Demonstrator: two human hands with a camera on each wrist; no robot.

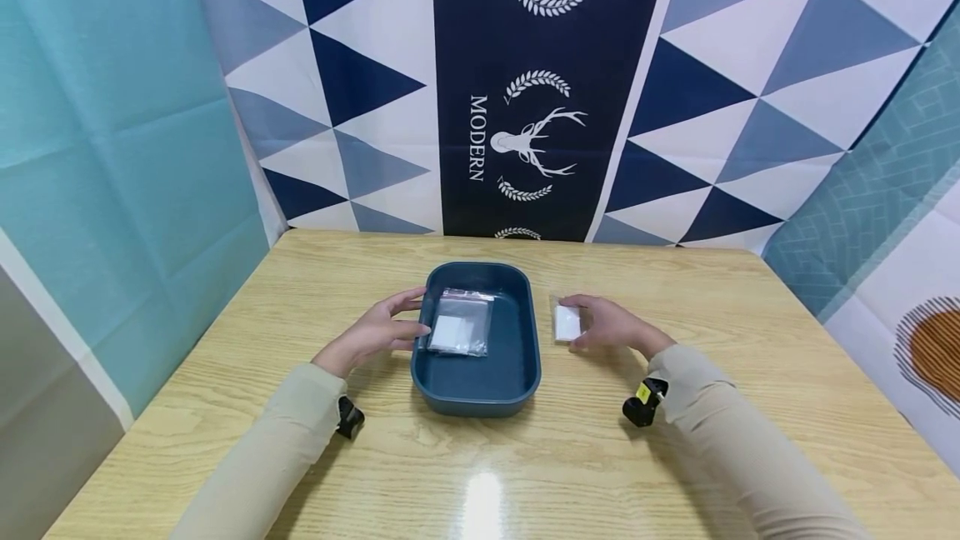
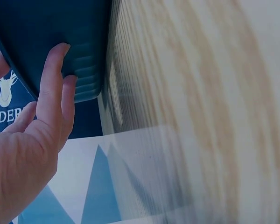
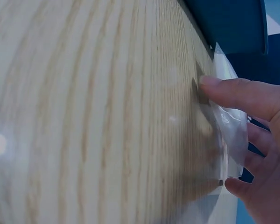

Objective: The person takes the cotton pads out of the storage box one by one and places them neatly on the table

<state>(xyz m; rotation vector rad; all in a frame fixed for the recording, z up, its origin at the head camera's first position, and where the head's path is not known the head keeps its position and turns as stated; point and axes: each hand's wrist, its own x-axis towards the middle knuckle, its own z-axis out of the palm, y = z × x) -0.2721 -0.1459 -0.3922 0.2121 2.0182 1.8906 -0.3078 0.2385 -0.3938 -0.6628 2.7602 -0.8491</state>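
Note:
A dark blue bin (image 1: 476,400) stands on the table. In it, towards the left, lie clear zip bags (image 1: 476,332) with a white square inside; they overlap, so their number is unclear. My left hand (image 1: 378,327) rests at the bin's left side. In the left wrist view, fairly straight fingers (image 2: 51,88) lie against the outer wall, with one fingertip at the rim. To the right of the bin, my right hand (image 1: 611,325) pinches a clear bag (image 1: 567,323) holding a white square. The right wrist view has this bag (image 3: 231,126) on edge between thumb and fingers, close to the tabletop.
The wooden table (image 1: 300,473) ends at a patterned cloth (image 1: 360,107) behind. A plain blue cloth (image 1: 135,148) hangs on the left, with another patterned cloth on the right. Both wrists carry small black cameras (image 1: 643,402).

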